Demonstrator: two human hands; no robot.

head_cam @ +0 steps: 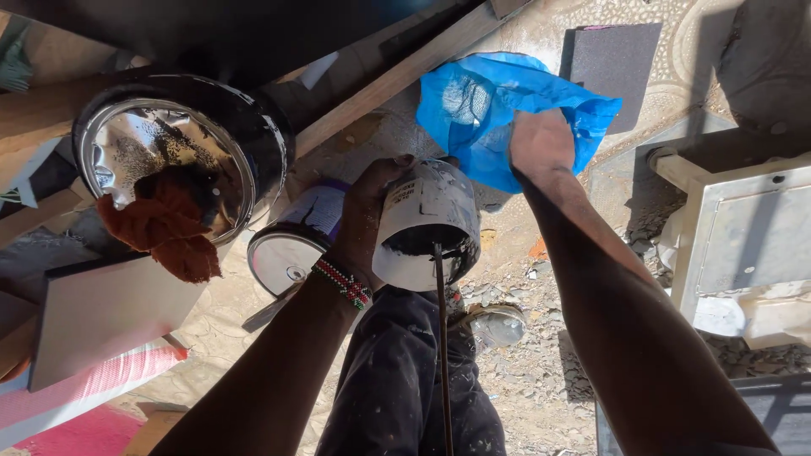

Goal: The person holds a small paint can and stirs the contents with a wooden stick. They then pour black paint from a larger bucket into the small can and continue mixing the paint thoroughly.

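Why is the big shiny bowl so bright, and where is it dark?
Head view: sun glares off the chrome bowl and lights the blue bag; the top edge lies in deep shadow; the arms cast shade on the gravel; edges bend from the wide lens.

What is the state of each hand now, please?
Left hand: closed around the white paint can, which has a thin stick in it.
Right hand: gripping the blue plastic bag.

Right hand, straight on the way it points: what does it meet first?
The right hand already presses the crumpled blue plastic bag; beyond it likely the dark grey rectangular mat, though depth is unclear.
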